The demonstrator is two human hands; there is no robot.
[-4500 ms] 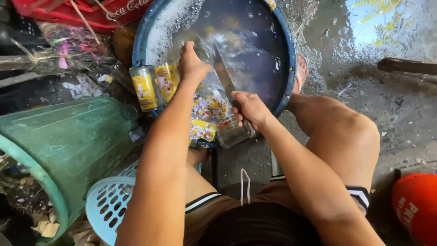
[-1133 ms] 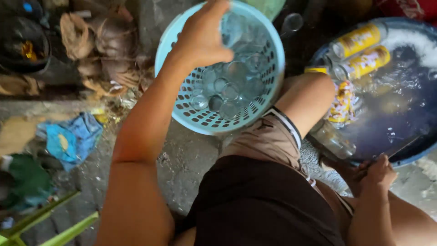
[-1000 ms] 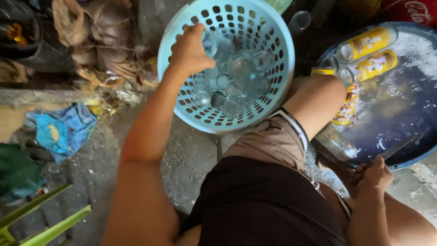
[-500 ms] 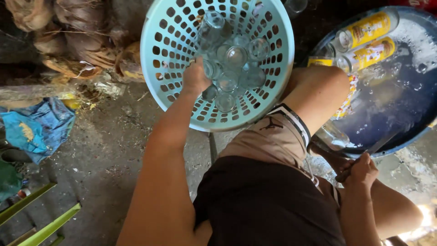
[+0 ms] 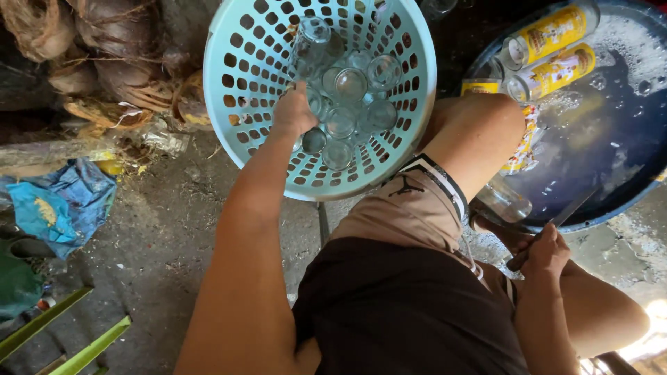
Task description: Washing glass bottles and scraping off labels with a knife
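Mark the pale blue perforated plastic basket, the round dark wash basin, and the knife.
pale blue perforated plastic basket [image 5: 229, 90], head view, left wall.
round dark wash basin [image 5: 590, 222], head view, lower rim.
knife [image 5: 573, 207], head view, blade.

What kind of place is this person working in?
Probably an outdoor washing spot in a yard: rough concrete ground, a blue basin of soapy water, and a basket of rinsed glass jars.

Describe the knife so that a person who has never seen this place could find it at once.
Start at the big dark basin of soapy water on the right, where yellow-labelled bottles lie. At its near rim, beside the knee, the right hand grips the knife. Its thin flat blade slants up over the rim, the only metal thing among glass bottles.
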